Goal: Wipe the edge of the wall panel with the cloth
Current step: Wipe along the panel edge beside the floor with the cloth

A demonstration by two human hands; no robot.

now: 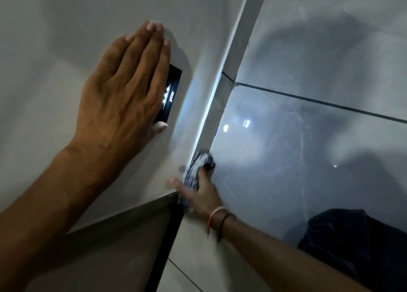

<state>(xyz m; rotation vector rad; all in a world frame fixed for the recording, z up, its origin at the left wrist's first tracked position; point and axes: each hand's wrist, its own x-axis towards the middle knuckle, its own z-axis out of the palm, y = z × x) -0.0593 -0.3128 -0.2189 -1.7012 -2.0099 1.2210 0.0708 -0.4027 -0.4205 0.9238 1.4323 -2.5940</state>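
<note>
The pale wall panel [66, 16] fills the left of the view; its edge [211, 107] runs diagonally down to the glossy floor tiles. My left hand [123, 89] lies flat against the panel, fingers together, partly covering a black switch plate [169, 96] with small lit symbols. My right hand [198, 195] grips a bunched blue-and-white striped cloth [198, 166] and presses it against the lower part of the panel's edge. The hand is blurred. Thread bands circle that wrist.
Glossy grey floor tiles [308, 137] with dark grout lines spread to the right and reflect lights. A darker panel with a black edge strip [163, 247] sits below the pale one. Dark clothing [352, 247] shows at lower right.
</note>
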